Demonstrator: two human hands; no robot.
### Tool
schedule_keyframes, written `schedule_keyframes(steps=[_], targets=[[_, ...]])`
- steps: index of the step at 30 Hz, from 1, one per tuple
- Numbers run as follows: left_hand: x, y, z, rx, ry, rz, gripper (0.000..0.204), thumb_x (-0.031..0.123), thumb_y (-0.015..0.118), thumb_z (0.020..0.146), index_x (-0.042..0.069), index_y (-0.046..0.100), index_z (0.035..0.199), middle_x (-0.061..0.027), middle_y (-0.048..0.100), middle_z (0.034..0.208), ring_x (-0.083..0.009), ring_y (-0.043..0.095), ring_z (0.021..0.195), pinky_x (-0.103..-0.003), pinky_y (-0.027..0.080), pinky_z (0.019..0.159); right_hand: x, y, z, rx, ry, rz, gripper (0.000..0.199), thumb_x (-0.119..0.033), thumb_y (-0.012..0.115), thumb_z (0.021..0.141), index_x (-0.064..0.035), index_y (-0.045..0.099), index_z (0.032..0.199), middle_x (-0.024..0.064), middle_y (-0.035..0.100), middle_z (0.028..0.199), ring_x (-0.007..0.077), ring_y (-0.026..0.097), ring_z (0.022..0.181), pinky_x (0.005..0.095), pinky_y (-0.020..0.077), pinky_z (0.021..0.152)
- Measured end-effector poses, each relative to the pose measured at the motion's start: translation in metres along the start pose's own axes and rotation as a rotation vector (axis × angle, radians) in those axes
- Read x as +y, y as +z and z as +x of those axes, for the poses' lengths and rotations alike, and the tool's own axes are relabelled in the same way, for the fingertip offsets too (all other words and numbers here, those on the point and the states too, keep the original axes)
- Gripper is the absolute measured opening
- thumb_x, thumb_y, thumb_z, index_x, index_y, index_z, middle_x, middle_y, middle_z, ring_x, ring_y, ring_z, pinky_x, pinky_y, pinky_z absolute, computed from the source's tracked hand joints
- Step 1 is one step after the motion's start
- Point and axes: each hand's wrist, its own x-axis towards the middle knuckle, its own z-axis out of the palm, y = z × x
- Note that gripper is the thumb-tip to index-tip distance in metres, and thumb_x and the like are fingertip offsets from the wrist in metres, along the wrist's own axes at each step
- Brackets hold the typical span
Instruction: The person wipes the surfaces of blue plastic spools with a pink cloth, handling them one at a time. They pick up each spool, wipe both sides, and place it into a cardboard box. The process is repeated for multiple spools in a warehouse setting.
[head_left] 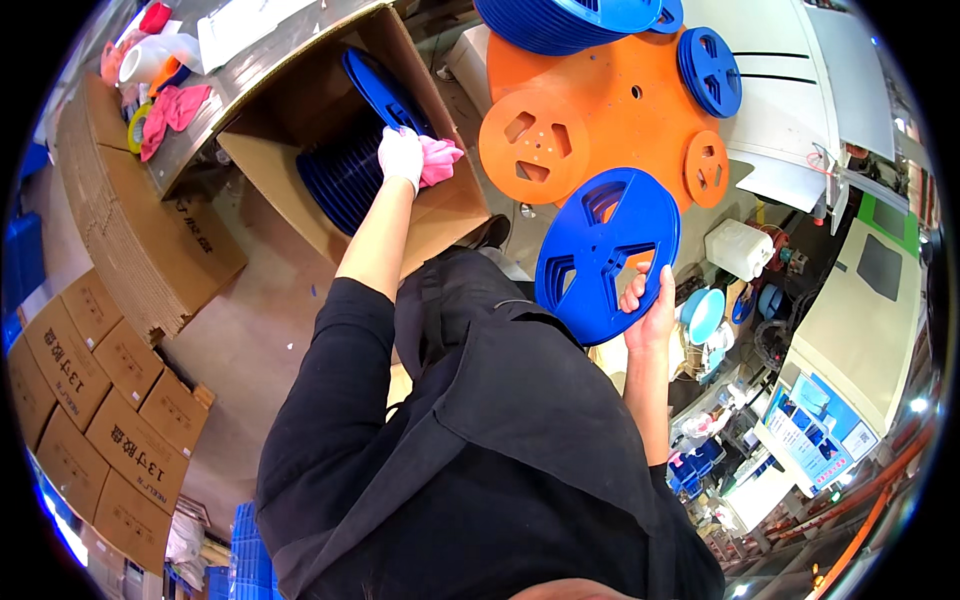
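My left hand, in a white glove, reaches into an open cardboard box and closes around a pink cloth. Its fingertips meet the lower edge of a blue reel disc that leans in the box; whether they grip the disc too is hidden. Beside that hand, a row of blue reel discs stands on edge inside the box. On the right, my bare right hand grips the rim of a large blue reel flange with cut-out windows, tilted in front of my body. It looks like several stacked together.
Ahead is an orange turntable with orange discs, a tall blue reel stack and a smaller one. Cardboard cartons are piled at left. A grey table borders the box. A white jug stands right.
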Motion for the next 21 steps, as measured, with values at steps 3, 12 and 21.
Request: schedule_keyframes(steps=[3, 12, 21], targets=[[-0.004, 0.002, -0.002, 0.017, 0.023, 0.001, 0.027, 0.025, 0.046, 0.092, 0.000, 0.056, 0.097, -0.0226, 0.065, 0.090, -0.0376, 0.063, 0.086, -0.043, 0.049, 0.076, 0.001, -0.002, -0.002, 0.017, -0.002, 0.006, 0.039, -0.043, 0.043, 0.098, -0.0053, 0.054, 0.099, -0.0009, 0.046, 0.062, 0.0093, 0.041, 0.048, 0.0241, 0.0326, 0.046], [-0.021, 0.008, 0.014, -0.009, 0.093, 0.015, 0.028, 0.027, 0.047, 0.092, 0.001, 0.056, 0.099, -0.0233, 0.064, 0.090, -0.0383, 0.063, 0.086, -0.043, 0.049, 0.076, 0.008, -0.010, -0.004, 0.042, -0.012, 0.051, 0.040, -0.044, 0.043, 0.098, -0.0048, 0.054, 0.099, -0.0010, 0.045, 0.061, 0.0091, 0.041, 0.048, 0.0239, 0.0327, 0.045], [-0.005, 0.019, 0.027, -0.111, 0.071, -0.118, 0.051, 0.030, 0.057, 0.089, -0.001, 0.041, 0.125, -0.0249, 0.060, 0.110, -0.0364, 0.062, 0.096, -0.040, 0.048, 0.083, 0.009, -0.012, -0.004, 0.026, -0.017, 0.048, 0.041, -0.046, 0.045, 0.097, -0.0053, 0.054, 0.099, -0.0015, 0.044, 0.061, 0.0087, 0.040, 0.047, 0.0238, 0.0325, 0.045]])
